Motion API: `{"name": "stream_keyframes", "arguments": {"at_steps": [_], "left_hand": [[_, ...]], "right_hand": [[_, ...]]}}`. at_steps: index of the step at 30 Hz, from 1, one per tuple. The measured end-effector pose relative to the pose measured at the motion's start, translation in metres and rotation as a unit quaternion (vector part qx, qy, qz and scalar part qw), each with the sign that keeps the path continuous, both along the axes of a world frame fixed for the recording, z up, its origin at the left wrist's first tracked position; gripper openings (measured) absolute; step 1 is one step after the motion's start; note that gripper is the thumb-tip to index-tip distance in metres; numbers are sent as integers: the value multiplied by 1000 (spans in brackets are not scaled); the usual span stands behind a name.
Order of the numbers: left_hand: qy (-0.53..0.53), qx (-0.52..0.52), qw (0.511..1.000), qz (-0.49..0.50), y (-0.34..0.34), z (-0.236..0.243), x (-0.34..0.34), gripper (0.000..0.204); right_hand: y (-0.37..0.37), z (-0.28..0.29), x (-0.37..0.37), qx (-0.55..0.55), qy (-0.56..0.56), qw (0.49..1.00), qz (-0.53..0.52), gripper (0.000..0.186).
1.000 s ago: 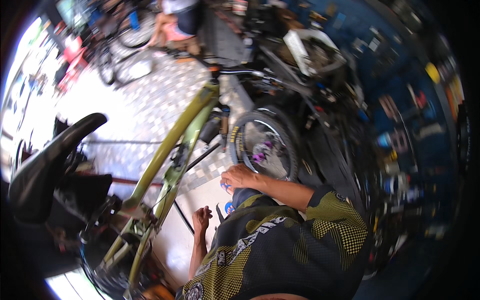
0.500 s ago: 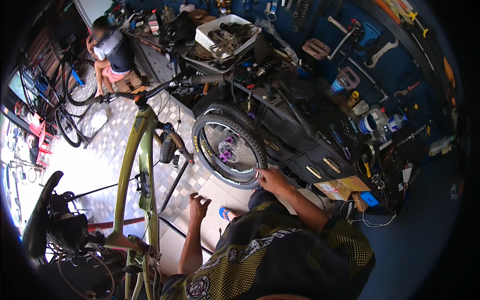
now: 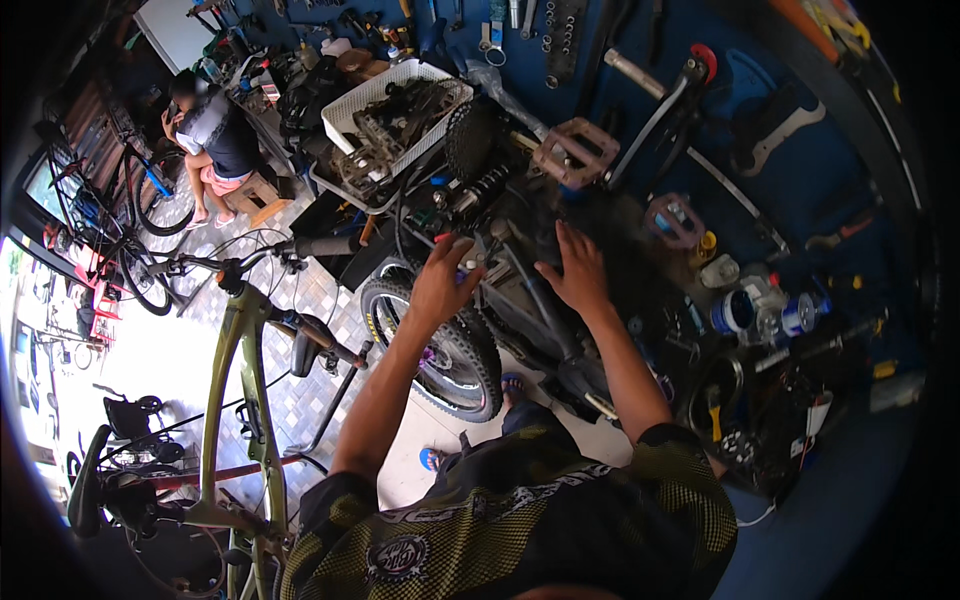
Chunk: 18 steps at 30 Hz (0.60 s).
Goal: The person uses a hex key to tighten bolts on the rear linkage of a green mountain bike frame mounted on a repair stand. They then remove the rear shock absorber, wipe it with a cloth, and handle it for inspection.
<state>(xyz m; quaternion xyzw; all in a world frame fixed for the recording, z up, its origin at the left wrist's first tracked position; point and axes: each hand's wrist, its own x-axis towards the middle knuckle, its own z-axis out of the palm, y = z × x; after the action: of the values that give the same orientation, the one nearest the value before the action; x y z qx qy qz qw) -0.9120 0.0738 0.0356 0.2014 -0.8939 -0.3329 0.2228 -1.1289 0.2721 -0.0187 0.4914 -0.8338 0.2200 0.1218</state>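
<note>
Both arms stretch forward over the edge of a cluttered dark workbench (image 3: 540, 310). My left hand (image 3: 443, 287) is above the bicycle wheels, its thumb apart from the fingers and nothing plainly held; whether its fingertips touch the small items behind them cannot be told. My right hand (image 3: 580, 272) hovers over the bench top, fingers spread and holding nothing. Between the hands lies a long dark bar-like part (image 3: 535, 285). Beneath my left hand, a knobby-tyred wheel (image 3: 485, 375) leans by the bench, partly covered by my forearm.
A green bicycle frame (image 3: 222, 400) with handlebar stands at left. A white basket (image 3: 350, 108) of metal parts sits on the bench's far side. Pedal-shaped parts (image 3: 576, 152) and hand tools line the blue wall. A seated person (image 3: 225, 130) is at far left.
My right hand has left the wheel's tyre and risen over the bench. My left hand has moved up and forward from beside the bicycle to the bench edge. The view has shifted toward the bench.
</note>
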Motion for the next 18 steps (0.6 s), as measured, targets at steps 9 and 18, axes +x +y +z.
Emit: {"name": "stream_keyframes", "arguments": {"at_steps": [9, 18], "left_hand": [[-257, -118, 959, 21, -64, -34, -204, 62], [-268, -210, 934, 107, -89, -90, -260, 63]], "right_hand": [[-51, -32, -105, 70, -143, 987, 35, 36], [-9, 2, -120, -169, -295, 940, -9, 28]]}}
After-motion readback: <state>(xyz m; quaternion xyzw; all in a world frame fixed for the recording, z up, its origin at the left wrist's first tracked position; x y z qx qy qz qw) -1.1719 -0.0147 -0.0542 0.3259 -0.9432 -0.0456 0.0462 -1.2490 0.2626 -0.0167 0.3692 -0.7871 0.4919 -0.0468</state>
